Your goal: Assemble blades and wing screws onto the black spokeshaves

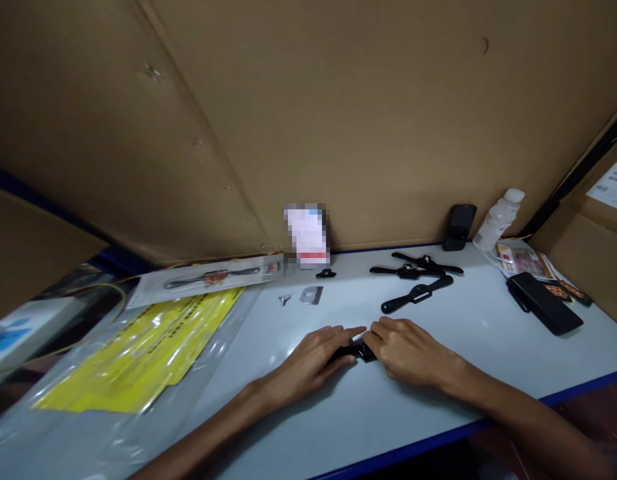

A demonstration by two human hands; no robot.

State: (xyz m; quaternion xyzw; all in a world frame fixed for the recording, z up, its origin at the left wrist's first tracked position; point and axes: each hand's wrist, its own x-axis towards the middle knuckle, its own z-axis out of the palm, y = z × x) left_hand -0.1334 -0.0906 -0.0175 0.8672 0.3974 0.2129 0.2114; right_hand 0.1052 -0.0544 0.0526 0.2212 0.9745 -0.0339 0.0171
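Note:
A black spokeshave (367, 354) lies low over the front middle of the table, mostly covered by my hands. My left hand (324, 350) grips its left side, index finger stretched toward the middle and thumb below. Curled fingers of my right hand (399, 345) close on its right side. Between the fingertips shows a small pale piece (357, 338), too covered to name. Beyond my hands lie a small wing-shaped metal screw (284, 300), a flat grey piece in a clear packet (311, 295) and a small black part (326, 273).
Several black spokeshave bodies (417, 293) lie at the back right. Yellow printed sheets (153, 353) in clear plastic and a packaged spokeshave (213, 277) cover the left. A pixelated upright panel (308, 237), a phone (459, 228), a bottle (498, 220) and a black case (546, 303) stand or lie around.

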